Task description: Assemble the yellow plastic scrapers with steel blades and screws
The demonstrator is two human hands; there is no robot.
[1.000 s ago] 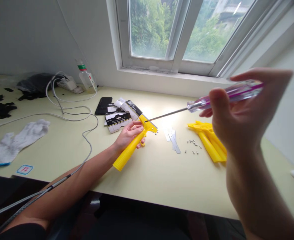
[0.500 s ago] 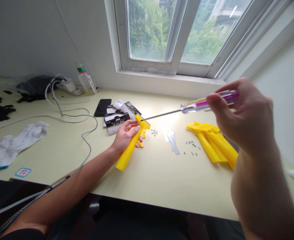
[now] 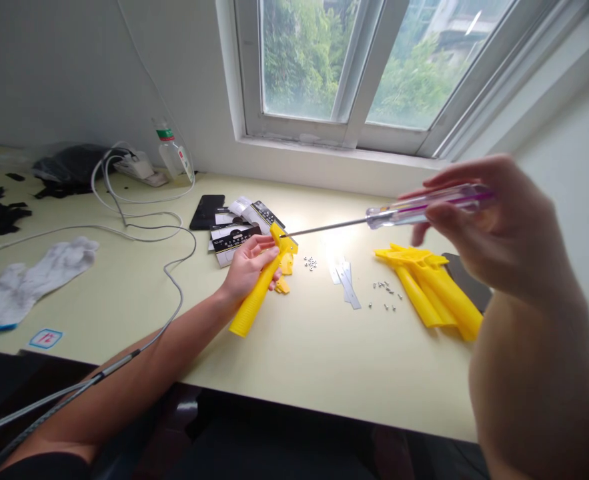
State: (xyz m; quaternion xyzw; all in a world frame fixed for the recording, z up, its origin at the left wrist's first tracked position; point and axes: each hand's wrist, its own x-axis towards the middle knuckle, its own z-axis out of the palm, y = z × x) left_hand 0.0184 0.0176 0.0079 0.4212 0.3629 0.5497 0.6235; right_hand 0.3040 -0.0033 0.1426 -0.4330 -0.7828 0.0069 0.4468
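My left hand is closed around a yellow plastic scraper, its ribbed handle slanting down toward me. My right hand grips a screwdriver by its clear handle with a purple stripe; the fingers are a little blurred. The screwdriver's tip meets the scraper's head, though any screw there is too small to make out. Yellow plastic pieces lie on the table just behind the left hand. Beside the scraper are several small nuts and thin metal blades.
More yellow scraper handles are piled at the right, near scattered small screws. Behind my left hand lie printed cards and a black phone. A grey cable crosses my left forearm. White gloves and a bottle stand leftward.
The fingers of my right hand have loosened and shifted on the screwdriver handle, some now stretched out. The screwdriver's tip stays at the scraper's head. The view has moved slightly.
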